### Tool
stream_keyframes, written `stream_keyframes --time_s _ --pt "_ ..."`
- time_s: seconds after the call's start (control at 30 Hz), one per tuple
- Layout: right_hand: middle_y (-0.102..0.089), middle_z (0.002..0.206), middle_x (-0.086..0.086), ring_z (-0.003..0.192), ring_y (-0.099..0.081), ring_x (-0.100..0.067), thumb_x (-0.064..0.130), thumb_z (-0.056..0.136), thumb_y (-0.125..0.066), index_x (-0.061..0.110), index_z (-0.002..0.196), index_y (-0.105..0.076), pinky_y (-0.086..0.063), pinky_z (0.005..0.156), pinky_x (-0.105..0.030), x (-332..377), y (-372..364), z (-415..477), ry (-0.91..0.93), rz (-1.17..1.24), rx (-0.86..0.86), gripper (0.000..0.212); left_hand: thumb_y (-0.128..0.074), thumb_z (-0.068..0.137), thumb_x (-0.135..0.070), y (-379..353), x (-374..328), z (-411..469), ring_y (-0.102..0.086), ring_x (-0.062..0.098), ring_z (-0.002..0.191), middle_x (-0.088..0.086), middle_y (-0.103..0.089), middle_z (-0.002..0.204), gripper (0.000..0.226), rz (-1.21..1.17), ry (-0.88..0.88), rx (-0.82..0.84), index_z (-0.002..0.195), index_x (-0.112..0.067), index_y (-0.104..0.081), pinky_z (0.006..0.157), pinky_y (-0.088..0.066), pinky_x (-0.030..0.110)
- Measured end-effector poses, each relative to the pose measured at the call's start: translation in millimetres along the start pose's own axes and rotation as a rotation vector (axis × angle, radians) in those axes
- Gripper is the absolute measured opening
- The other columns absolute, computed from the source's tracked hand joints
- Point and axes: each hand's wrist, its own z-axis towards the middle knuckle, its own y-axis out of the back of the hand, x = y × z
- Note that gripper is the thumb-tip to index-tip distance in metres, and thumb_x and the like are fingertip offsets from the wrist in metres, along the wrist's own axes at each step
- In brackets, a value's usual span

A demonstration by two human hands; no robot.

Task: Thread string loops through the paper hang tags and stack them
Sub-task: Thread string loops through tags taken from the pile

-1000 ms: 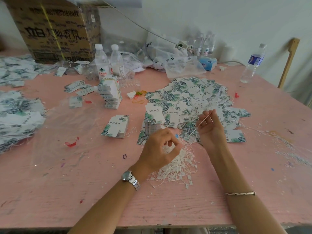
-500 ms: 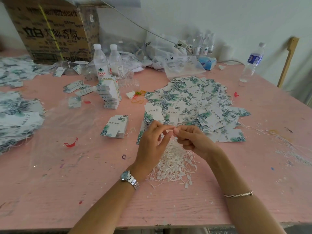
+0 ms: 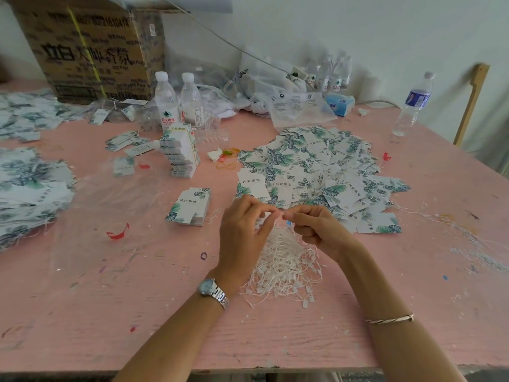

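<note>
Head view, single frame.

Table (image 3: 82, 312): pink painted board, scuffed, carrying all items below.

Left hand (image 3: 242, 232) and right hand (image 3: 316, 230): raised just above the table near the middle of the near edge, thumb and forefinger tips meeting. Both are pinched closed on something fine and white, probably one string loop; it is too thin to confirm.

String loops (image 3: 283, 266): loose white heap with small plastic ends, lying under and just in front of the hands.

Hang tags, loose (image 3: 316, 166): wide spread of white tags with green leaf print, beyond the hands toward the right half of the table, strings showing among them.

Hang tags, small stack (image 3: 190, 206): squared pile just left of the left hand.

Hang tags, tall stack (image 3: 181, 153): banded bundles piled upright, further back.

Hang tags, left heaps (image 3: 30, 188): along the left edge.

Containers:
- Cardboard box (image 3: 91, 48), far left corner; contents hidden.
- Two water bottles (image 3: 179, 100), capped, behind the tall stack; both look nearly empty.
- Single water bottle (image 3: 413, 103), capped, near the far right corner; some water low inside.
- Clear plastic bags (image 3: 300, 106) along the far edge; contents unclear.
</note>
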Motion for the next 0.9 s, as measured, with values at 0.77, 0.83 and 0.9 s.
stream_keyframes --time_s 0.77,0.83,0.9 --pt "-0.039 0.067 0.004 0.053 -0.014 -0.011 0.021 0.087 -0.067 0.02 0.08 -0.068 -0.015 0.049 -0.022 -1 4 2 0.121 0.216 -0.171 0.007 -0.077 0.085 -0.024 14 19 11 -0.043 0.018 0.081 0.001 -0.07 0.091 0.013 0.216 -0.339 -0.207 0.098 -0.022 -0.082 0.065 -0.036 0.034" --pt "-0.034 0.058 0.007 0.047 -0.019 -0.007 0.022 0.087 -0.068 0.019 0.082 -0.067 -0.019 0.044 -0.018 -1 5 2 0.133 0.25 -0.175 0.006 -0.079 0.084 -0.02 10 16 10 -0.043 0.018 0.082 0.003 -0.07 0.09 0.013 0.168 -0.374 -0.151 0.097 -0.02 -0.082 0.065 -0.039 0.036" --pt "-0.032 0.061 0.002 0.044 -0.02 -0.006 0.022 0.085 -0.071 0.02 0.08 -0.068 -0.021 0.042 -0.017 -1 6 3 0.147 0.248 -0.206 0.007 -0.083 0.081 -0.015 7 15 8 -0.044 0.019 0.082 0.003 -0.069 0.091 0.017 0.14 -0.39 -0.11 0.097 -0.019 -0.082 0.064 -0.043 0.037"
